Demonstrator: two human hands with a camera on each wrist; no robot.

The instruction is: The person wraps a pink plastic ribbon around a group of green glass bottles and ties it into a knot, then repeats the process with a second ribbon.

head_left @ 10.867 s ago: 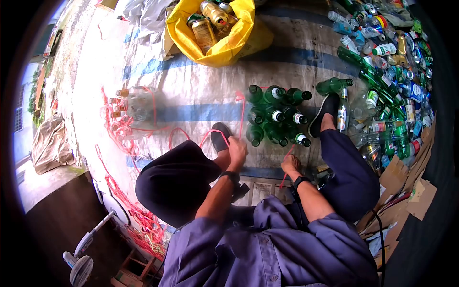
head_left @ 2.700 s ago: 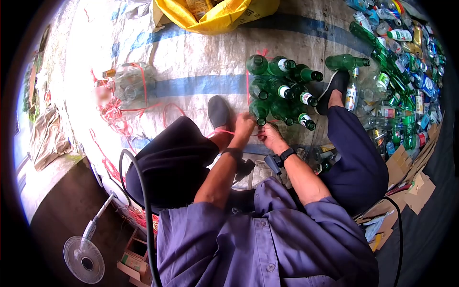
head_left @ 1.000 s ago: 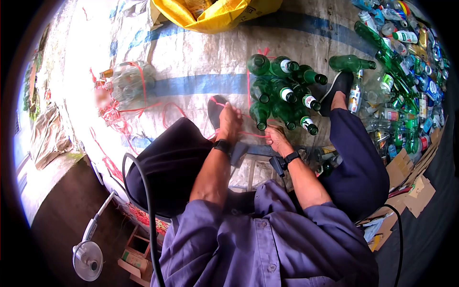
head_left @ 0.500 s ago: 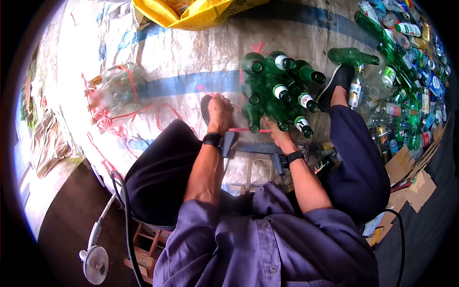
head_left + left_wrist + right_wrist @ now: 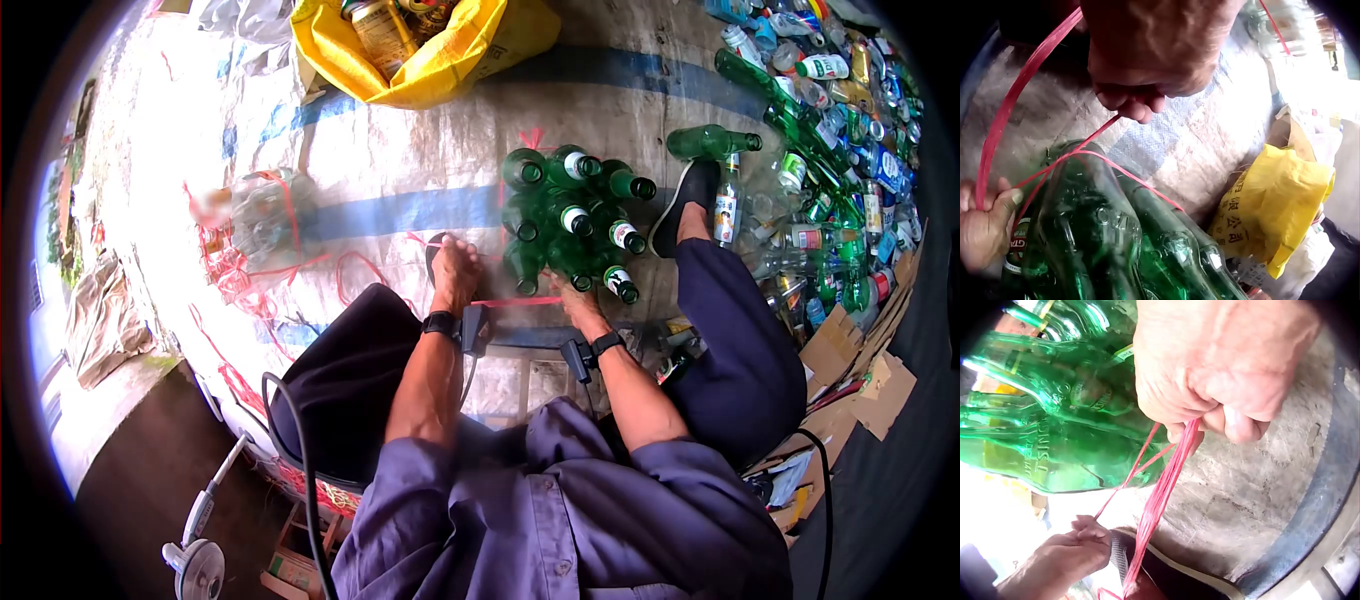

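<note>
Several green glass bottles (image 5: pixel 570 220) stand bunched together, necks toward me, in the head view. Pink plastic twine (image 5: pixel 1094 134) runs round the bunch and crosses over itself against a bottle's side in the left wrist view. My left hand (image 5: pixel 457 272) grips one end of it, out to the left above a shoe. Close by the nearest bottles, my right hand (image 5: pixel 577 300) pinches the other strand, fingers curled round it. Between both hands the twine lies in a straight, tight line. A thicker length of twine (image 5: pixel 1163 500) hangs from my right hand in the right wrist view.
A yellow sack (image 5: pixel 440 85) of cans stands at the far side. Clear bottles (image 5: pixel 265 220) tied with pink twine lie left. One green bottle (image 5: pixel 712 142) lies by my right shoe (image 5: pixel 685 205). A heap of bottles and cans (image 5: pixel 850 170) fills the right, above cardboard (image 5: pixel 835 350).
My hands were together at the nearest bottle; my left hand has since moved left, drawing the twine tight. My right hand stays by the bottles. The head view has tilted, showing more sack.
</note>
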